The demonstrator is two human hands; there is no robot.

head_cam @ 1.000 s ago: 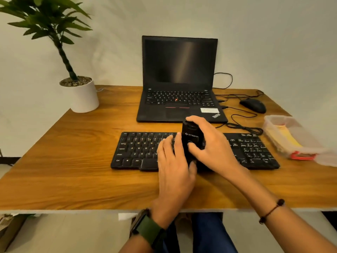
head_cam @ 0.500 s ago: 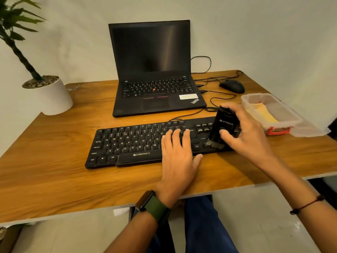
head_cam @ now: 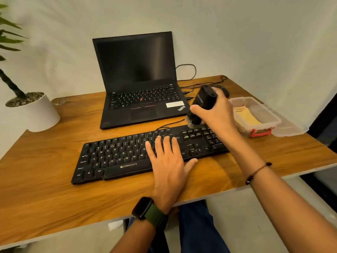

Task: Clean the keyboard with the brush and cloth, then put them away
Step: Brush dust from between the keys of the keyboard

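Over the keyboard's (head_cam: pixel 151 152) right end, right hand (head_cam: pixel 217 115) clasps the brush (head_cam: pixel 202 106), left hand (head_cam: pixel 167 157) lies flat and empty; wiping and stowing remain.

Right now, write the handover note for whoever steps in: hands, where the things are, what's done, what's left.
Left hand: open, flat on the middle of the keyboard, holding it steady.
Right hand: gripping the black brush, bristles down over the keyboard's far right end, near the number pad; whether they touch the keys is unclear.
Cloth: yellow, lying in the open plastic container at the right of the desk, apparently untouched.
Done: brushing is under way; how much has been covered cannot be told.
Left: finish brushing, wipe with the cloth, then put both away, probably in the container.
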